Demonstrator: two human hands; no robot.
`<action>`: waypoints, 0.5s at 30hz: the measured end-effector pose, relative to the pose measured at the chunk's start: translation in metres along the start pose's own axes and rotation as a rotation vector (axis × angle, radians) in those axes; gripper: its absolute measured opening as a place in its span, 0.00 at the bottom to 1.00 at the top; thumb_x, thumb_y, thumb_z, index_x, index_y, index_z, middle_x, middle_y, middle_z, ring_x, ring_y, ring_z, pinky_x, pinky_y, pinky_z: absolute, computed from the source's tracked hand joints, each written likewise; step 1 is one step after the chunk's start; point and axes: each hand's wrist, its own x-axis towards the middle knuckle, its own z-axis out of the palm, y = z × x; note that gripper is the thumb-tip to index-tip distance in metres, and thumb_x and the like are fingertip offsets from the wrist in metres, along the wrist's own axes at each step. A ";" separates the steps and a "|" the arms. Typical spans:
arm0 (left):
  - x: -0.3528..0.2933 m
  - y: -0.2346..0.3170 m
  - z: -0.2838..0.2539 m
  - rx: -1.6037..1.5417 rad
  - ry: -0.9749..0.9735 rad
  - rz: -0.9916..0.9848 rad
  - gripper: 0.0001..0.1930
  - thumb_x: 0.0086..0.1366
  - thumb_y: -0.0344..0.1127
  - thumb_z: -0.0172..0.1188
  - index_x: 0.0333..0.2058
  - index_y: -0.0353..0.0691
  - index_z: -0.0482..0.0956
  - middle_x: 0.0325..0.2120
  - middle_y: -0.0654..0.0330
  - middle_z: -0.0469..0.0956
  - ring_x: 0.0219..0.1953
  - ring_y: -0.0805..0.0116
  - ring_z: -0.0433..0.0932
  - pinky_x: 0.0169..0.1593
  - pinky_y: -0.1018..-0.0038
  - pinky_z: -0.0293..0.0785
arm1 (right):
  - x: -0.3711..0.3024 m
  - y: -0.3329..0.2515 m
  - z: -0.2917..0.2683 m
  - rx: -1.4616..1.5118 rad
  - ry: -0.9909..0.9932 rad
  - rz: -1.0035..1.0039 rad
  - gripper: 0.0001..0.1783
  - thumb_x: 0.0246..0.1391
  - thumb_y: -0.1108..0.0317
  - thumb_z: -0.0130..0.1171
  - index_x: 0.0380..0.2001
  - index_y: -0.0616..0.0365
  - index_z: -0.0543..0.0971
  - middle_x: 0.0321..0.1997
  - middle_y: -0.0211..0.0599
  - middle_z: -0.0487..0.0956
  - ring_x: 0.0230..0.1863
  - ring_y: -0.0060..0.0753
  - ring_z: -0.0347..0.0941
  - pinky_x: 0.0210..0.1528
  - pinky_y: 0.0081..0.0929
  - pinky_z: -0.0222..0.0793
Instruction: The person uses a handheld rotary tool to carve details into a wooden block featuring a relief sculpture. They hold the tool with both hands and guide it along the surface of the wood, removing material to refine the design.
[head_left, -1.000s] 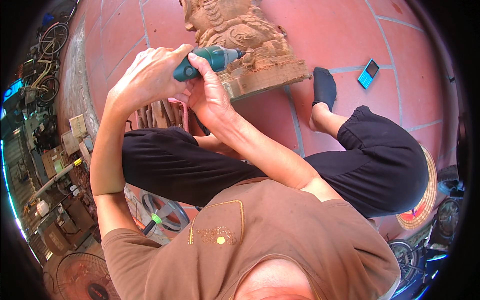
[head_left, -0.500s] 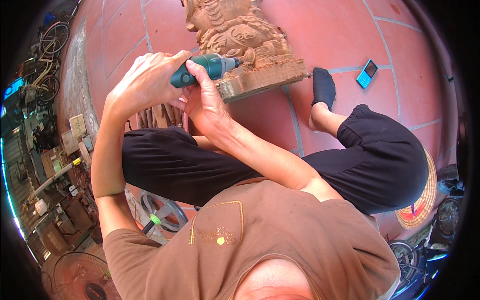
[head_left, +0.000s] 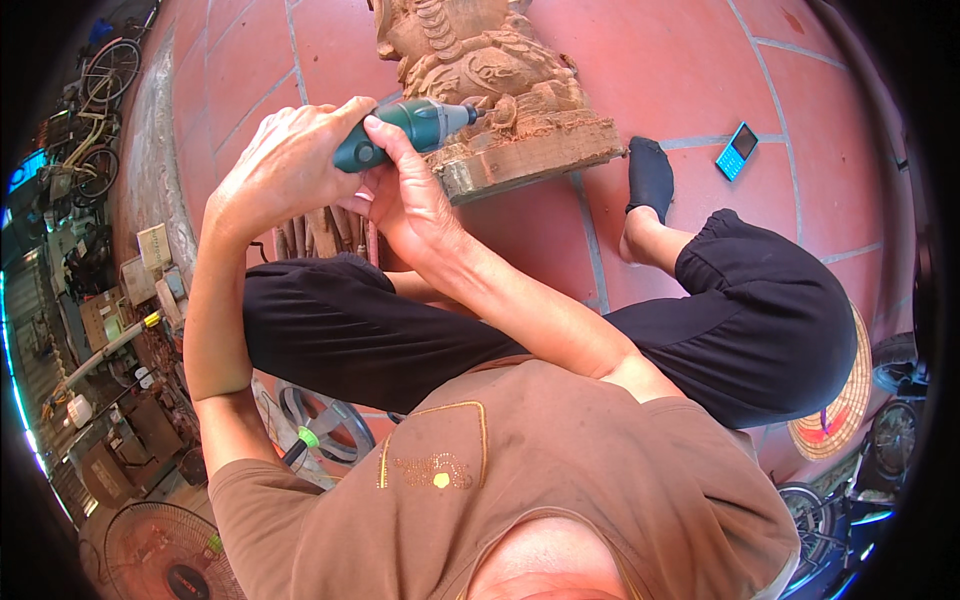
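Note:
A green and grey rotary tool [head_left: 405,133] lies between my two hands, its nose pointing right at the carving. My left hand [head_left: 285,155] wraps its rear end from the left. From below, my right hand [head_left: 412,205] grips the body, with the thumb laid along its side. Just past the tool's nose stands a brown carved wooden figure [head_left: 490,75] on a thick block base [head_left: 540,155]. The tool's tip is at the lower carving, just above the base; whether it touches the wood I cannot tell.
A blue keypad phone [head_left: 737,152] lies on the red floor tiles beyond my socked foot [head_left: 650,175]. Several slim wooden-handled tools [head_left: 320,235] lie near my left knee. A fan [head_left: 165,555], a wheel-like stand [head_left: 325,425] and a straw hat [head_left: 840,400] are around me.
The rotary tool and both hands have shifted slightly left and up. The carving now appears slightly further right in view. Both hands keep their grip.

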 end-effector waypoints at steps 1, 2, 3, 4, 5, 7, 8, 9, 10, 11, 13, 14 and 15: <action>0.001 0.000 0.000 -0.001 0.005 -0.001 0.32 0.44 0.32 0.68 0.52 0.36 0.72 0.35 0.42 0.80 0.40 0.40 0.78 0.42 0.57 0.73 | 0.001 -0.001 0.000 0.007 0.011 -0.001 0.20 0.55 0.53 0.66 0.46 0.46 0.74 0.43 0.25 0.80 0.47 0.25 0.77 0.49 0.38 0.76; 0.003 0.000 0.001 -0.001 0.011 -0.002 0.32 0.44 0.32 0.68 0.52 0.36 0.72 0.35 0.42 0.80 0.40 0.40 0.78 0.42 0.57 0.72 | 0.003 -0.003 0.000 0.013 0.023 -0.002 0.20 0.55 0.54 0.66 0.46 0.47 0.74 0.42 0.25 0.80 0.46 0.25 0.77 0.48 0.38 0.76; 0.005 0.000 0.002 0.000 0.016 -0.001 0.32 0.43 0.32 0.68 0.51 0.36 0.72 0.35 0.42 0.80 0.40 0.40 0.78 0.42 0.57 0.72 | 0.004 -0.005 0.000 0.020 0.033 -0.006 0.20 0.55 0.54 0.66 0.46 0.47 0.74 0.42 0.25 0.80 0.46 0.25 0.78 0.48 0.37 0.76; 0.007 -0.001 0.003 0.001 0.022 0.009 0.30 0.45 0.32 0.67 0.50 0.36 0.72 0.33 0.42 0.80 0.39 0.40 0.78 0.41 0.56 0.72 | 0.005 -0.007 0.000 0.019 0.035 -0.002 0.20 0.55 0.54 0.66 0.46 0.47 0.74 0.42 0.26 0.81 0.46 0.25 0.78 0.48 0.37 0.76; 0.009 -0.002 0.004 0.003 0.028 0.019 0.28 0.47 0.32 0.65 0.49 0.36 0.72 0.32 0.42 0.80 0.38 0.40 0.78 0.40 0.55 0.72 | 0.006 -0.009 -0.001 0.017 0.036 0.001 0.20 0.55 0.54 0.66 0.46 0.47 0.74 0.42 0.26 0.81 0.46 0.26 0.78 0.48 0.37 0.76; 0.013 -0.003 0.006 0.004 0.032 0.027 0.27 0.47 0.32 0.65 0.49 0.36 0.72 0.31 0.42 0.80 0.37 0.40 0.78 0.39 0.55 0.72 | 0.008 -0.012 -0.002 0.022 0.032 -0.003 0.20 0.55 0.54 0.66 0.46 0.48 0.74 0.42 0.27 0.81 0.47 0.27 0.78 0.48 0.37 0.76; 0.015 -0.003 0.006 0.003 0.032 0.023 0.29 0.46 0.32 0.66 0.50 0.36 0.72 0.32 0.42 0.80 0.38 0.40 0.78 0.40 0.55 0.72 | 0.010 -0.013 -0.003 0.027 0.026 -0.009 0.20 0.55 0.54 0.66 0.46 0.48 0.74 0.42 0.27 0.80 0.47 0.27 0.78 0.48 0.37 0.76; 0.016 -0.003 0.006 0.002 0.030 0.016 0.31 0.44 0.32 0.68 0.51 0.36 0.72 0.33 0.42 0.80 0.38 0.40 0.78 0.40 0.56 0.72 | 0.010 -0.013 -0.003 0.033 0.020 -0.011 0.20 0.55 0.54 0.67 0.46 0.48 0.74 0.42 0.27 0.80 0.47 0.27 0.78 0.49 0.37 0.76; 0.017 -0.003 0.006 0.007 0.025 0.008 0.31 0.44 0.33 0.68 0.51 0.36 0.72 0.33 0.42 0.80 0.38 0.40 0.78 0.40 0.56 0.72 | 0.011 -0.013 -0.003 0.041 0.017 -0.007 0.20 0.55 0.54 0.67 0.46 0.48 0.74 0.42 0.28 0.80 0.47 0.28 0.78 0.49 0.38 0.77; 0.018 -0.003 0.007 0.012 0.021 0.000 0.31 0.45 0.33 0.68 0.51 0.36 0.72 0.33 0.42 0.80 0.37 0.40 0.78 0.40 0.56 0.73 | 0.010 -0.015 -0.003 0.048 0.015 -0.002 0.21 0.55 0.54 0.67 0.47 0.48 0.74 0.43 0.28 0.80 0.47 0.28 0.78 0.50 0.38 0.77; 0.020 -0.002 0.006 0.019 0.014 -0.006 0.31 0.45 0.34 0.68 0.51 0.36 0.72 0.33 0.42 0.80 0.37 0.40 0.78 0.40 0.56 0.73 | 0.010 -0.017 -0.003 0.053 0.011 -0.002 0.21 0.55 0.54 0.67 0.47 0.49 0.73 0.43 0.29 0.80 0.47 0.29 0.78 0.50 0.38 0.77; 0.021 -0.001 0.006 0.023 0.012 -0.007 0.31 0.45 0.34 0.69 0.51 0.36 0.72 0.33 0.42 0.80 0.37 0.40 0.78 0.40 0.56 0.73 | 0.010 -0.017 -0.003 0.053 0.008 -0.006 0.21 0.55 0.54 0.67 0.47 0.49 0.73 0.43 0.29 0.79 0.47 0.29 0.78 0.51 0.39 0.77; 0.021 -0.001 0.006 0.026 0.010 -0.006 0.31 0.45 0.34 0.69 0.51 0.37 0.72 0.33 0.42 0.80 0.37 0.40 0.78 0.40 0.56 0.73 | 0.010 -0.018 -0.004 0.051 0.005 -0.010 0.22 0.55 0.54 0.67 0.48 0.49 0.73 0.44 0.29 0.79 0.47 0.29 0.78 0.51 0.39 0.77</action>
